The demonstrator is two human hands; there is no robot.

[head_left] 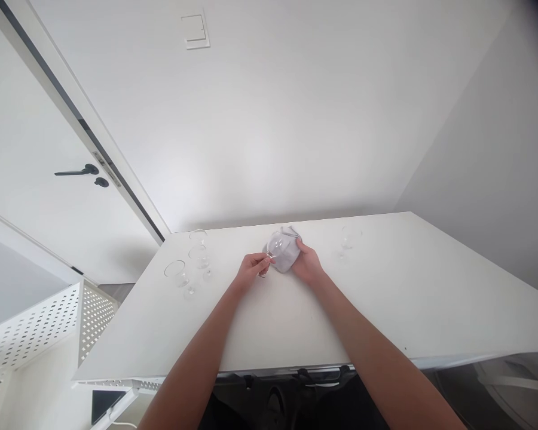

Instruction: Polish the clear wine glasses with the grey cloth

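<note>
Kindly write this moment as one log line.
left hand: holds glass by stem; right hand: holds grey cloth against it; table: three glasses left, one glass right

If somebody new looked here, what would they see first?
Likely the clear glass in the middle, held in the left hand, while the right hand holds a grey cloth against it. Then maybe three stemmed glasses at left on the white table, and the black door handle farther left.

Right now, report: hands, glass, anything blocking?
Left fingers hold wineglass by stem. Right fingers hold grey cloth against bowl. Nothing blocking; other glasses stand apart.
</note>
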